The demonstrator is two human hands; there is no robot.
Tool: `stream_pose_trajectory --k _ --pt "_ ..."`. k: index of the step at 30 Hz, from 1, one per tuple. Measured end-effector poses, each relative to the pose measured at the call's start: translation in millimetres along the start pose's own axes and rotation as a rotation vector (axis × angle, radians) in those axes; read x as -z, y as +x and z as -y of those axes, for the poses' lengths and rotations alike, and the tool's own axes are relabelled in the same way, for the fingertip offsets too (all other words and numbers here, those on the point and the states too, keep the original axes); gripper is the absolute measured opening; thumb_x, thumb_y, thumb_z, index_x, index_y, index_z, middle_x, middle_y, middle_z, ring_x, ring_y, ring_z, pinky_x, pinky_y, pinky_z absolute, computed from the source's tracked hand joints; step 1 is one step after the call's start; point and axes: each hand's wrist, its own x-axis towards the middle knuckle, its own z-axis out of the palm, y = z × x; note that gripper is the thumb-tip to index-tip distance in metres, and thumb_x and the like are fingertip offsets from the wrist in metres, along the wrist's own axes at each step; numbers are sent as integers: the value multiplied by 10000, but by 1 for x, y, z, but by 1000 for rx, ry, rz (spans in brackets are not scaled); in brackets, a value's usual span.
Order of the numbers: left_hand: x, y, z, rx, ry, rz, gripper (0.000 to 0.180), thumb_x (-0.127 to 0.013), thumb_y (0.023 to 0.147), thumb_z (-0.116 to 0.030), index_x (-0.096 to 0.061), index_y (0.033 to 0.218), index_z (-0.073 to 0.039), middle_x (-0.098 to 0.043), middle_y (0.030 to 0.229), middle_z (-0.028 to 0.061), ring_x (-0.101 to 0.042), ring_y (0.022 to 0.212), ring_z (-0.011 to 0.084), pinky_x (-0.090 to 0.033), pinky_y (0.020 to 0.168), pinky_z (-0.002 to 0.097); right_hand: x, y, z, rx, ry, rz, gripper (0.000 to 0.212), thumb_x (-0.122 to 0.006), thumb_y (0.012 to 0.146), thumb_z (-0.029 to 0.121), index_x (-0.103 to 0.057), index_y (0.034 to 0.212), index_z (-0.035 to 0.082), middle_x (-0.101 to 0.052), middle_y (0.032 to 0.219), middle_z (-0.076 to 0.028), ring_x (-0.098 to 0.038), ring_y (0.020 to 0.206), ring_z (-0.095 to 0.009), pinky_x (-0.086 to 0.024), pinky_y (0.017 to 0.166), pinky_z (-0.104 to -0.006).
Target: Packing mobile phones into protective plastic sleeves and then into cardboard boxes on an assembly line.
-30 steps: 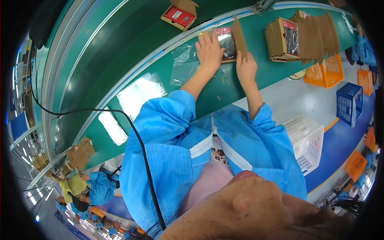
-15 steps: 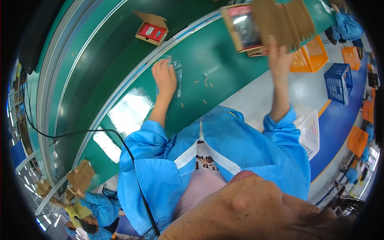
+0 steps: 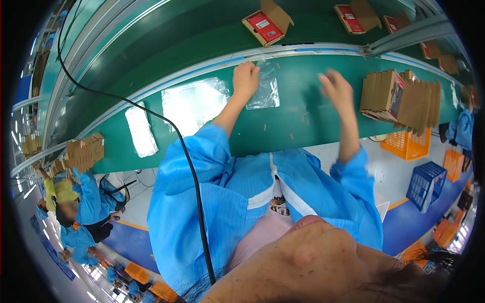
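Note:
My left hand (image 3: 245,81) is closed, its fingers curled on the upper edge of a clear plastic bag (image 3: 265,95) lying on the green work surface (image 3: 242,131). A stack of such clear bags (image 3: 194,102) lies to the left of that hand. Over the bench to the right, my right hand (image 3: 337,92) hangs empty with its fingers apart. Farther right stands a row of open brown cardboard boxes (image 3: 376,96), their lids folded outward; a dark item shows inside one. What lies under my left fingers is hidden.
Beyond the metal rail, an open box with a red packet (image 3: 265,28) and another open box (image 3: 351,19) sit on a green belt. Small tan strips (image 3: 305,118) litter the bench. Orange (image 3: 406,145) and blue crates (image 3: 427,182) stand at right. A black cable (image 3: 182,146) crosses the view.
The view has turned, bringing more of the belt and boxes in. My right hand has left the cardboard boxes and come toward my left hand, which stays at the bag.

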Motion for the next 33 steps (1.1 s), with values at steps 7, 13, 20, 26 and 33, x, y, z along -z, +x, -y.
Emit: stream_pose_trajectory --k 7,13,20,26,33 --pt "43 11 3 130 224 -207 140 -641 787 -121 -579 862 -21 -588 890 174 -537 864 355 -402 758 462 -149 183 -17 323 -300 -349 525 -616 828 426 -573 1125 -5 -624 1025 -209 -566 989 -396 -435 881 -430" --pt "39 -53 -5 -231 141 83 291 -678 756 -177 -562 976 -26 -524 966 135 -492 911 316 -413 764 423 -93 138 16 674 -369 -357 302 -580 828 173 -620 1123 124 -621 1087 -178 -612 931 -351 -503 717 -404" --pt "17 -64 -8 -278 294 243 232 -686 740 -225 -551 872 -89 -522 889 79 -507 853 270 -414 715 391 -23 9 -25 1071 -1006 72 432 -515 791 139 -560 1212 226 -364 1450 -96 -368 1313 -295 -325 1026 -465" --pt "19 -61 -6 -293 351 338 195 -641 792 -239 -566 869 -76 -532 881 95 -526 847 283 -421 696 401 8 -8 -10 796 -1032 -276 501 -553 753 121 -564 1228 282 -398 1421 -103 -467 1201 -306 -384 897 -414" --pt "21 -60 -22 -254 369 338 272 -676 772 -298 -573 862 -62 -539 873 112 -532 831 289 -424 679 410 12 -40 -5 1094 -985 -161 476 -540 768 163 -563 1230 276 -466 1373 -66 -507 1167 -261 -392 836 -373"
